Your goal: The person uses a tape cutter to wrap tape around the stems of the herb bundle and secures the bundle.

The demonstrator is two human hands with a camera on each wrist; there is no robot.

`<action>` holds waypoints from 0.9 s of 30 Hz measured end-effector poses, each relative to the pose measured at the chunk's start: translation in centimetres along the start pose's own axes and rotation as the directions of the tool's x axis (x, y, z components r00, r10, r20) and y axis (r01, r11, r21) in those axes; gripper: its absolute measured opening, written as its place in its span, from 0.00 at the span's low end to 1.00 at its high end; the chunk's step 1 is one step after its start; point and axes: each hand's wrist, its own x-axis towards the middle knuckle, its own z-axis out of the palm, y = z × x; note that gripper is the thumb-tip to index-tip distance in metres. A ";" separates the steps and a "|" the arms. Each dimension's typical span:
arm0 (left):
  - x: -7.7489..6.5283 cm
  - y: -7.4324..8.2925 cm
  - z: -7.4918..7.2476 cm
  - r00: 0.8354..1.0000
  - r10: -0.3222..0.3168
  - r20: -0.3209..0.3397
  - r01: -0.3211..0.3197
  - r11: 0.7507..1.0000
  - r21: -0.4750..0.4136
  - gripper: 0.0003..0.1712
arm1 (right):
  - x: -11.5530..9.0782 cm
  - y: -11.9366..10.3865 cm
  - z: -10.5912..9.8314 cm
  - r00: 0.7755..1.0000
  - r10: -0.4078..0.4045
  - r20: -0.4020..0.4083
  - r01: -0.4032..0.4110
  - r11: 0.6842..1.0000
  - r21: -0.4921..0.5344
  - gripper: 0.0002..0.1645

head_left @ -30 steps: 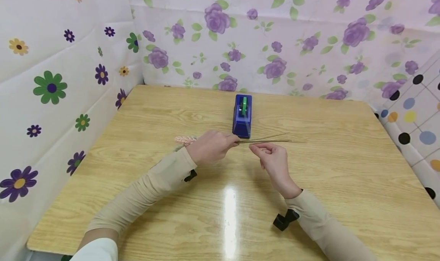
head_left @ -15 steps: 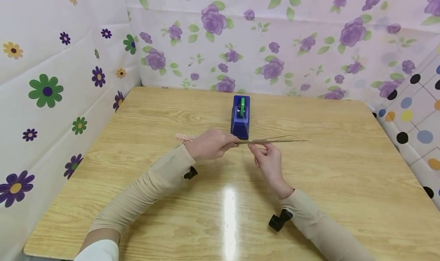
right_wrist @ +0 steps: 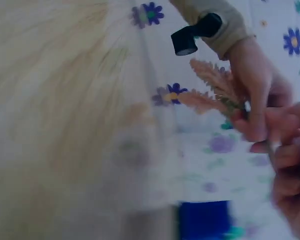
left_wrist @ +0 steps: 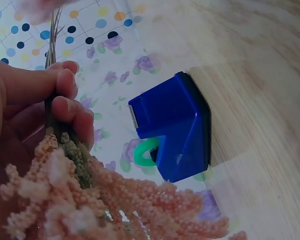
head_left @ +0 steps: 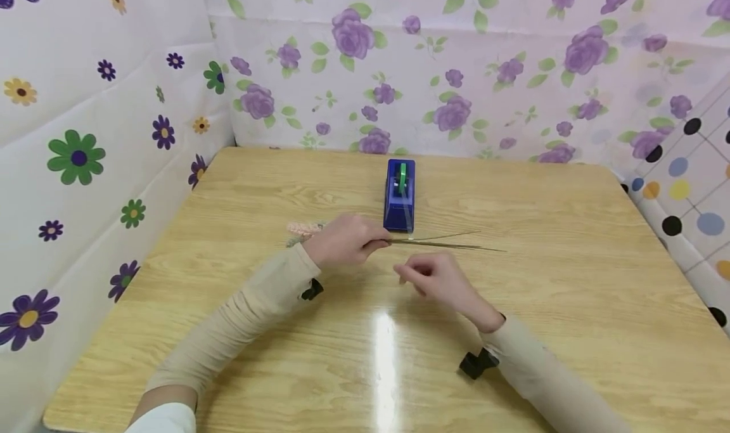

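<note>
My left hand (head_left: 345,239) grips a bunch of dried-looking flowers by the stems (head_left: 445,245), which point right above the table. Pink and grey-green flower heads (left_wrist: 140,200) fan out below that hand in the left wrist view. A blue tape dispenser (head_left: 399,211) with a green roll core stands just behind the stems. From it a clear strip of tape (head_left: 409,220) reaches down to the stems. My right hand (head_left: 439,281) is a little below the stems with its fingers curled. No thing shows between its fingers; a thin bit of tape could be hidden there.
The wooden table (head_left: 256,186) runs out to walls hung with flowered and dotted cloth. A black camera mount (head_left: 479,362) sits on the right wrist, another (head_left: 312,289) on the left. The right wrist view is blurred.
My right hand has come away from the stems, down towards the table's front, with its fingers now more curled. The left hand keeps its grip, and the stems dip slightly.
</note>
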 end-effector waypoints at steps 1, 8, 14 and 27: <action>-0.1 0.0 0.2 1.000 0.007 -0.011 -0.007 1.000 0.006 0.08 | -0.2 -0.4 -0.5 0.990 -0.132 -0.049 0.129 0.989 -0.066 0.17; -0.5 0.2 0.7 0.994 0.045 -0.103 -0.037 0.996 0.077 0.06 | 0.9 -1.4 -5.0 0.979 -0.142 -0.145 0.059 0.884 -0.465 0.15; -1.0 0.2 0.1 0.995 0.022 -0.097 -0.014 0.997 0.081 0.06 | 1.4 -0.4 -4.6 0.999 0.043 0.026 -0.025 0.878 -0.478 0.15; -0.9 1.0 -1.0 0.961 -0.209 0.181 0.226 0.971 -0.081 0.06 | 1.5 0.8 -3.0 0.947 -0.300 -0.115 0.191 0.814 -0.548 0.04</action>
